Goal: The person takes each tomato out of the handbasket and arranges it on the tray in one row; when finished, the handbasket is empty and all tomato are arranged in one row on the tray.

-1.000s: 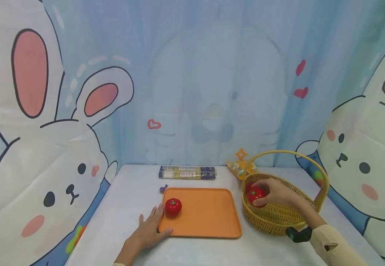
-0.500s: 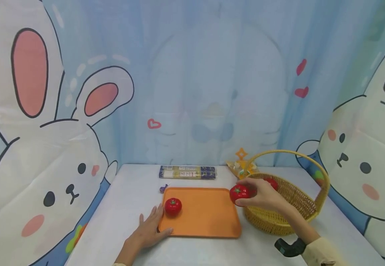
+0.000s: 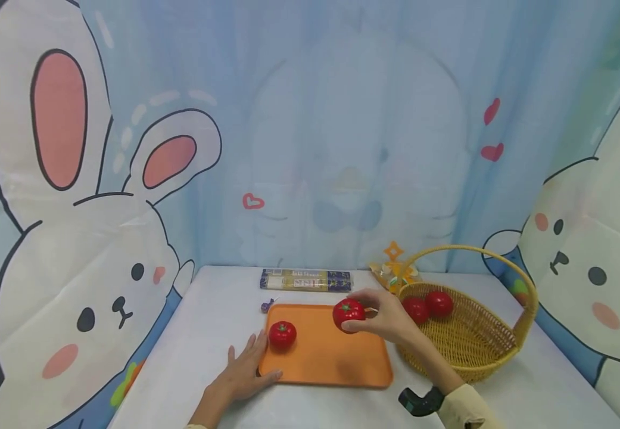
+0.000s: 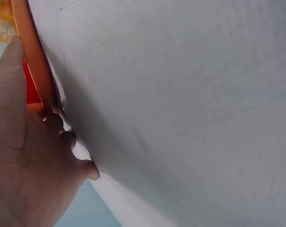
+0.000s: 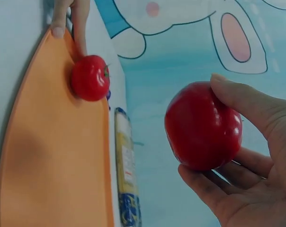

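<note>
My right hand [image 3: 387, 319] holds a glossy red tomato [image 3: 348, 315] with a green stem above the right half of the orange tray [image 3: 336, 363]. In the right wrist view, thumb and fingers curl round this held tomato [image 5: 202, 126]. Another tomato [image 3: 282, 335] sits on the tray near its left edge. Beside that edge rests my left hand [image 3: 245, 372], fingers spread and thumb touching the rim. Up close in the left wrist view, the thumb [image 4: 13, 54] lies against the tray's side [image 4: 34, 56].
At the right stands a wicker basket [image 3: 476, 339] with a tall arched handle; two red tomatoes [image 3: 439, 304] lie inside. Behind the tray are a long blue-and-yellow packet [image 3: 306, 280], a small purple item [image 3: 267, 305] and a yellow-orange bag [image 3: 395, 271]. A rabbit-print curtain hangs behind.
My right hand has lifted the tomato out of the basket and carried it left over the tray. The left hand stays at the tray's edge. The view has shifted slightly.
</note>
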`<state>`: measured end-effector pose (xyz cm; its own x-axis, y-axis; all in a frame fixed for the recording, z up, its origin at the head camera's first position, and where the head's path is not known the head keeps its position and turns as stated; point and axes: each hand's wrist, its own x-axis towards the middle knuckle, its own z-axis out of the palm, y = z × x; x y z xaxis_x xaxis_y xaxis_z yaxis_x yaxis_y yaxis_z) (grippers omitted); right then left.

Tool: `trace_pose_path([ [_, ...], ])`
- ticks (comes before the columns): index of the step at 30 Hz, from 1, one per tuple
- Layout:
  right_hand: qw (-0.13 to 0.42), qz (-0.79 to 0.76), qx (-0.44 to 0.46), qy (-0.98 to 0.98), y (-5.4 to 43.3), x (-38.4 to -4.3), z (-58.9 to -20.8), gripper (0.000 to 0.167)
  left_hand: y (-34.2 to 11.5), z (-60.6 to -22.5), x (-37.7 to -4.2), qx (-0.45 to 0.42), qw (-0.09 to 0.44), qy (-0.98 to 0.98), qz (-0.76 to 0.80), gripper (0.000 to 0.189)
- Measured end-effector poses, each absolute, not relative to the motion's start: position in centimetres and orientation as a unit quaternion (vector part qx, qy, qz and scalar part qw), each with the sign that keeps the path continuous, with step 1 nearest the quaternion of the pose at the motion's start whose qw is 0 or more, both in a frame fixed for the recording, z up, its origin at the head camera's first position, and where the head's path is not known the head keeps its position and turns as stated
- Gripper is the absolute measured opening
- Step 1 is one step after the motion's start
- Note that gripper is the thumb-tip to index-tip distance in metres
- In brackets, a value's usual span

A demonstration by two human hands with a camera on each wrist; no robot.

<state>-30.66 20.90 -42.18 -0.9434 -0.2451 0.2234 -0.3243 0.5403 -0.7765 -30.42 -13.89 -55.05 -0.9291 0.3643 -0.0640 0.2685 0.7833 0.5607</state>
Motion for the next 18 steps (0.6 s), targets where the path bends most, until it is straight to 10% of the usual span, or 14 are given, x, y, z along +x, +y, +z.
trace_pose_path([
  [18, 0.058, 0.456, 0.079, -0.885, 14.4, -33.4, -48.7, 0.060, -13.7, -55.1, -30.4, 0.164, 0.093, 0.940, 0.283, 0.102],
])
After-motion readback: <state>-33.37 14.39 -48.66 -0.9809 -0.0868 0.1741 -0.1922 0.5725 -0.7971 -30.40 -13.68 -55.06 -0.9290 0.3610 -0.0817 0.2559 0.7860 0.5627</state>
